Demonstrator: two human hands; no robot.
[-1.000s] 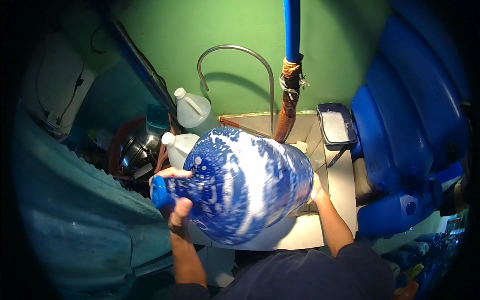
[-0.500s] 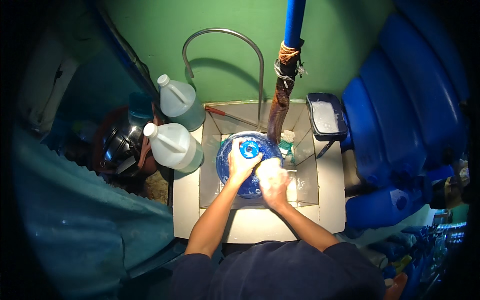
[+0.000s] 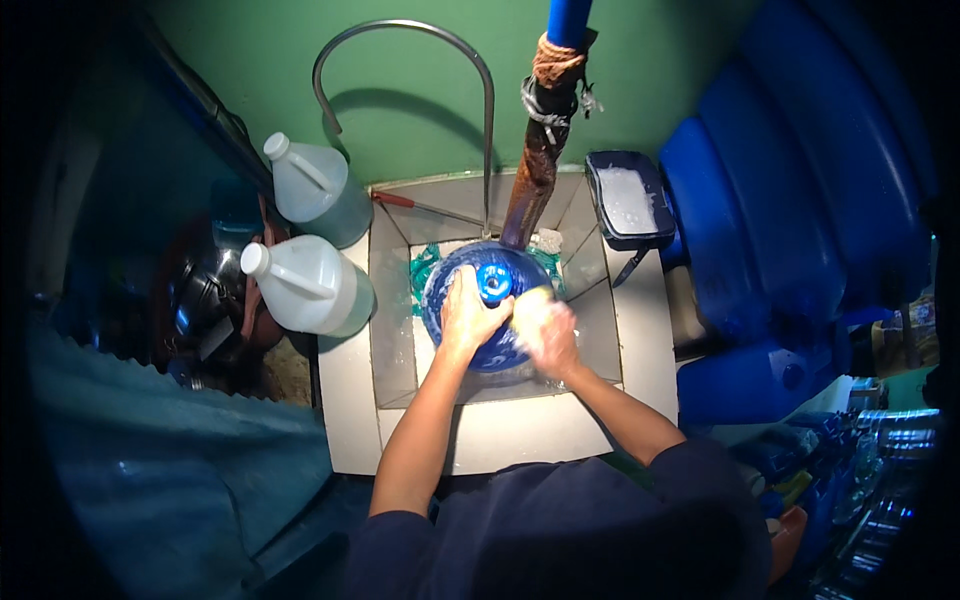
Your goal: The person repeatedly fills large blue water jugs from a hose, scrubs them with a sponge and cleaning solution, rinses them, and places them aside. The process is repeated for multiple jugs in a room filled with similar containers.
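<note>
"Green wall, tiled basin; where's the jug?"

"Upright in it. Your L hand holds its neck; R hand grips 1 blurred yellow pad, prob. sponge. Jug's likely stiff, slick; grip neck."

Blue bottle, yellow sponge, green wall

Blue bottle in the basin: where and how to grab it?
Probably around the narrow top of the blue bottle, from above: the bottle stands upright in the basin, top facing up and far slimmer than the rest. The left hand clasps there.
</note>
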